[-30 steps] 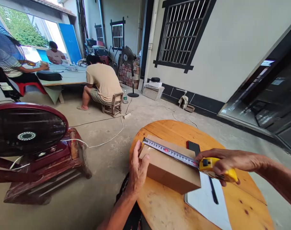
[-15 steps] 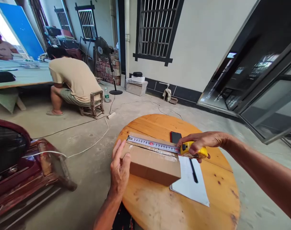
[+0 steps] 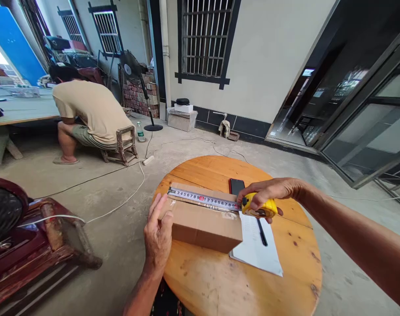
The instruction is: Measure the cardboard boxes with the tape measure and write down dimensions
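Note:
A brown cardboard box (image 3: 200,226) lies on the round wooden table (image 3: 216,281). My left hand (image 3: 158,235) holds the box's left end, fingers along the end face and thumb by the near corner. In my right hand (image 3: 267,193) is a yellow tape measure (image 3: 261,206), gripped just past the box's right end. Its white blade (image 3: 216,201) lies drawn out along the top, over a strip of clear packing tape, with its tip near my left fingertips. Written-on paper sheets (image 3: 252,250) lie right of the box, a black pen (image 3: 262,232) on them.
A dark phone with a red edge (image 3: 236,186) lies behind the box. On the left stands a dark red wooden chair (image 3: 51,245). Cables and a power strip (image 3: 148,160) cross the floor. A person (image 3: 91,105) sits on a low stool (image 3: 124,147) near a fan (image 3: 142,87).
The whole scene has shifted slightly left in view as the head turned. Both hands, the box and the drawn-out tape measure keep their places relative to one another.

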The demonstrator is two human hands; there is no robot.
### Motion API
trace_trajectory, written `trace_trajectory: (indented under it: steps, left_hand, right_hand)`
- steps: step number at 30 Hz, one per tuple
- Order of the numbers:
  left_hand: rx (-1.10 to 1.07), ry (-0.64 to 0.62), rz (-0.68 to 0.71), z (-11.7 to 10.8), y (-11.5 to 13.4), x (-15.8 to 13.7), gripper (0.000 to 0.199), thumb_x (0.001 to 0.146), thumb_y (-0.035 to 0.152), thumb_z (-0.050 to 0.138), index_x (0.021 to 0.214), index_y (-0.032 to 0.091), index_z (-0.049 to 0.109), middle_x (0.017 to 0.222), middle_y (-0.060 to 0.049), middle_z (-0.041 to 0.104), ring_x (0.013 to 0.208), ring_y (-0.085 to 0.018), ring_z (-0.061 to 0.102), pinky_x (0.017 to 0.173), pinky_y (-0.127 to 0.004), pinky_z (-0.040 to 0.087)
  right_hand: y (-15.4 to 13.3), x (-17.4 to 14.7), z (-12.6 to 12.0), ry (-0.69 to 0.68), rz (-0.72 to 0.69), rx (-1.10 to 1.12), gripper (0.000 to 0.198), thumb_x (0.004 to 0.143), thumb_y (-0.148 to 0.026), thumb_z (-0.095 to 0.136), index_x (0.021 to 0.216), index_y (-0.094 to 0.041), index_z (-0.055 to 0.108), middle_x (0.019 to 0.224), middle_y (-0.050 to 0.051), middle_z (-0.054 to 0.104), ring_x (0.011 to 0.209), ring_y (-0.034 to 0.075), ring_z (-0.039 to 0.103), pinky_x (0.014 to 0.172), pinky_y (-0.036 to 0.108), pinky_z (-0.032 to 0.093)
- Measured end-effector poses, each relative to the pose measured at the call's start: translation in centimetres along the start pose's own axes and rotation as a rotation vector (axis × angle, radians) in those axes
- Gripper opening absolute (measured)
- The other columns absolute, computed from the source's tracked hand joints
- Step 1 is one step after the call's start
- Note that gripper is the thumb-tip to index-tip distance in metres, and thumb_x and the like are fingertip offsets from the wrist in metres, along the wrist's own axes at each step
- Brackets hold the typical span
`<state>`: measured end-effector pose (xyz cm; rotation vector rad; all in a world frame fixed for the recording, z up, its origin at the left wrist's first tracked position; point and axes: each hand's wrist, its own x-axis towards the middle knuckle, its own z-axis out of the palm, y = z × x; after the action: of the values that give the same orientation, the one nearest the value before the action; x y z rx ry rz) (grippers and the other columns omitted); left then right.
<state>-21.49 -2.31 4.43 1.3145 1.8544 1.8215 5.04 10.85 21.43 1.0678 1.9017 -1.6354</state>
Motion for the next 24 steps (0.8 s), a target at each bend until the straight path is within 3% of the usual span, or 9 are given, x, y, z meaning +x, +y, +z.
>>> trace_trajectory:
  steps: [9, 15, 24]
  left_hand:
    - [0.006, -0.044, 0.047, -0.36, -0.32, 0.75, 0.040, 0.089, 0.032, 0.045, 0.122, 0.020, 0.065, 0.145, -0.006, 0.048, 0.133, -0.025, 0.044, 0.113, -0.034, 0.033]
    - [0.022, -0.034, 0.057, -0.30, -0.52, 0.68, 0.041, 0.090, 0.032, 0.045, 0.123, 0.018, 0.065, 0.145, -0.008, 0.048, 0.132, -0.024, 0.045, 0.112, -0.032, 0.033]
    - [0.025, -0.036, 0.076, -0.35, -0.59, 0.61, 0.042, 0.090, 0.032, 0.044, 0.124, 0.018, 0.063, 0.144, -0.008, 0.049, 0.134, -0.024, 0.043, 0.113, -0.034, 0.032]
  right_hand:
    - [0.20, 0.17, -0.14, -0.005, 0.017, -0.020, 0.050, 0.073, -0.033, 0.058, 0.119, -0.016, 0.053, 0.070, 0.001, 0.068, 0.047, 0.016, 0.066, 0.031, 0.017, 0.044]
    - [0.59, 0.03, -0.28, 0.006, -0.012, -0.002, 0.049, 0.075, -0.032, 0.058, 0.121, -0.016, 0.055, 0.082, 0.004, 0.070, 0.053, 0.017, 0.069, 0.032, 0.016, 0.044]
    - [0.72, -0.25, -0.22, 0.040, 0.000, -0.003, 0.049, 0.076, -0.030, 0.057, 0.123, -0.016, 0.056, 0.080, 0.005, 0.071, 0.052, 0.017, 0.069, 0.032, 0.016, 0.044]
